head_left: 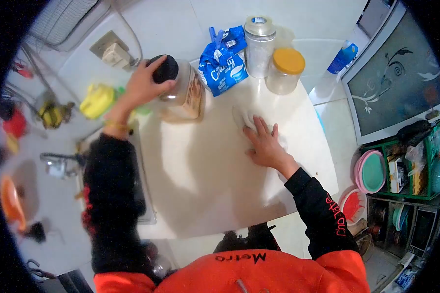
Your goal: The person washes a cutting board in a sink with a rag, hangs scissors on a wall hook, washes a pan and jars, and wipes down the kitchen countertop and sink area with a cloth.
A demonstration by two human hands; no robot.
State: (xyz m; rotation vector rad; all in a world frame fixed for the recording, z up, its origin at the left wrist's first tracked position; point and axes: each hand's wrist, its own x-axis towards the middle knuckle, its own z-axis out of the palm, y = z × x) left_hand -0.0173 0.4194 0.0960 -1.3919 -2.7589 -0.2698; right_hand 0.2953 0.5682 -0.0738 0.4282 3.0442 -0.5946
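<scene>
My left hand point(144, 85) is closed around the black lid point(166, 70) of a large clear jar point(183, 93) with a brown label, which stands at the back left of the white countertop point(205, 161). My right hand point(269, 146) lies flat on the counter, fingers spread. Under and beside its fingertips is a pale, thin thing point(240, 117), perhaps a cloth or clear plastic; I cannot tell which. Behind that hand stand a clear jar with a yellow lid point(284, 73), a tall clear jar point(260, 53) with a tape roll on top, and a blue printed bag point(223, 63).
At left are a sink edge point(144, 195), a faucet point(58, 163) and a yellow bundle point(98, 100). A wall socket with a plug point(115, 53) sits behind my left hand. On the right are a patterned glass door point(401, 73), a green rack point(391, 193) and several basins point(371, 171).
</scene>
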